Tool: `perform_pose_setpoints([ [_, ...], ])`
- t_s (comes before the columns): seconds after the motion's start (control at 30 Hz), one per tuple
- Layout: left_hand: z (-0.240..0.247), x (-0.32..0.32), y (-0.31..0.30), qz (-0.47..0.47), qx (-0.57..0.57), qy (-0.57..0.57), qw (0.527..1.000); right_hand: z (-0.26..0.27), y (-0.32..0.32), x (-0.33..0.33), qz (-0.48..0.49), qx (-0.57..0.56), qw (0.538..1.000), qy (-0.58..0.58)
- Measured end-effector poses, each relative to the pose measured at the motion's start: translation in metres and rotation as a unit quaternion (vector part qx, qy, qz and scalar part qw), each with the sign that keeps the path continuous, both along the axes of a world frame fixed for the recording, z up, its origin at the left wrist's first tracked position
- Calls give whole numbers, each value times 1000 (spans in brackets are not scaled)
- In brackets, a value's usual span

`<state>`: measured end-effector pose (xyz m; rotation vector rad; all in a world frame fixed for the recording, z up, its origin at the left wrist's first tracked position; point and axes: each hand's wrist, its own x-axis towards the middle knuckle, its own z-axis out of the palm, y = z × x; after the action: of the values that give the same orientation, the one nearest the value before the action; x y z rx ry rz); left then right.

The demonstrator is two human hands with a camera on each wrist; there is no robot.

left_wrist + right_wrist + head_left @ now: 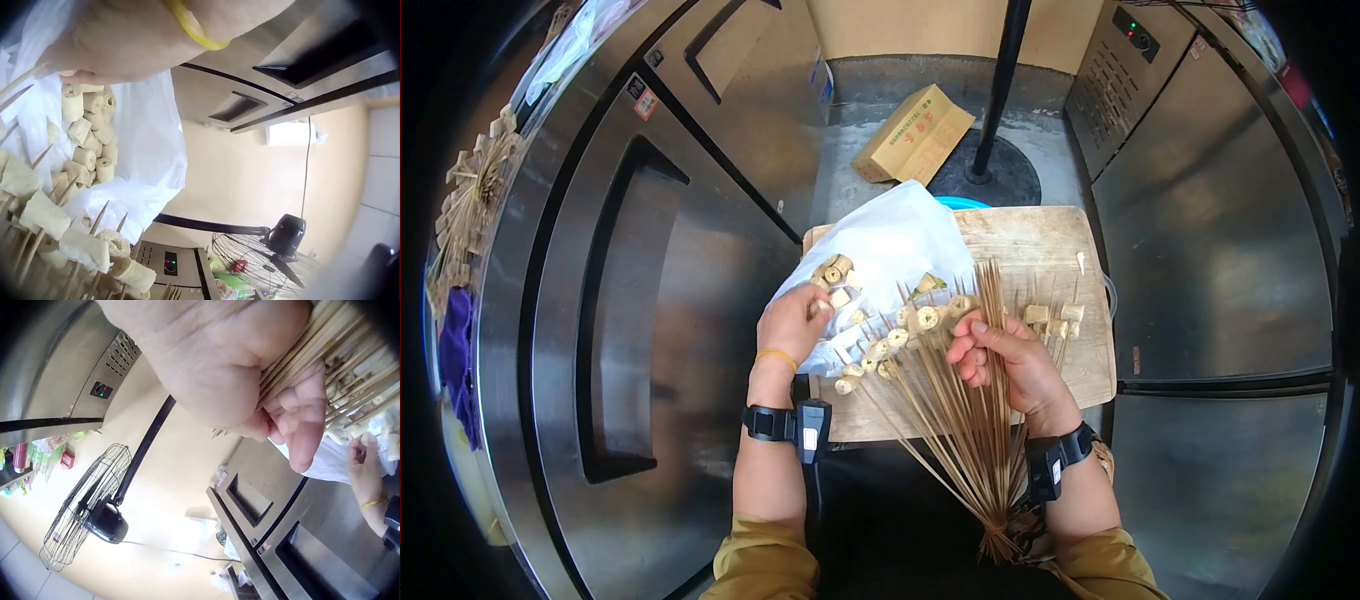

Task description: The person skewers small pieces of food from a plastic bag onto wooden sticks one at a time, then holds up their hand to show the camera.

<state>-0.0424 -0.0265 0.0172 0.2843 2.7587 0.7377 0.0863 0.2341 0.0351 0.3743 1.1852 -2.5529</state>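
Observation:
My left hand (790, 325) reaches into the white plastic bag (900, 235), its thumb and fingers pinching a pale tofu roll piece. More cut tofu rolls (94, 134) lie heaped in the bag beside that hand. My right hand (1015, 365) curls round a bundle of bamboo skewers (312, 347), which stands between palm and fingers. Other skewers (950, 420) fan out below, gathered at the lower end near my body. Several of them carry tofu rolls (897, 338) near their tips, over the wooden board (1040, 235).
Steel refrigerators stand left (650, 330) and right (1210, 240). Beyond the board lie a cardboard box (915, 130) and the round black base (1010, 190) of a fan pole. At far left, more loaded skewers (475, 200) lie on the counter, near a purple cloth (458, 360).

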Motion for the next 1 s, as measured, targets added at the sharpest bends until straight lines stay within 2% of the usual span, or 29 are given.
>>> perform_pose_setpoints([
  [0.07, 5, 2, 13, -6, 96, 52, 994, 1, 0, 0, 0, 7, 1000, -7],
  [0.1, 4, 4, 21, -20, 123, 34, 992, 1, -1, 0, 0, 2, 1000, -2],
  [0.23, -33, -2, 31, -175, 47, 65, 981, 2, -1, 0, -1, -14, 1000, 7],
  [0.27, -41, -2, 31, -164, 25, 68, 984, 2, -1, 0, -4, -17, 1000, 7],
  [0.37, -23, 3, 48, -114, -53, 43, 991, 3, -1, 1, -3, -26, 1000, 10],
  [0.5, -23, 4, 53, -95, -82, 52, 991, 6, 4, 2, -4, -5, 1000, 19],
  [0.7, -27, -7, 38, -69, 88, 111, 987, 8, 17, 4, -24, 13, 999, 28],
  [0.8, -7, -6, 33, -2, 135, 5, 991, 10, 20, 5, -16, 10, 999, 27],
  [0.83, -8, -8, 30, -23, 167, 37, 985, 11, 19, 4, -11, 4, 1000, 26],
  [0.93, -10, -13, 24, -35, 353, -76, 932, 9, 15, 2, -9, 49, 999, 6],
  [1.0, 2, -9, 26, -31, 531, -207, 821, 6, 12, 0, -14, 60, 998, -4],
])
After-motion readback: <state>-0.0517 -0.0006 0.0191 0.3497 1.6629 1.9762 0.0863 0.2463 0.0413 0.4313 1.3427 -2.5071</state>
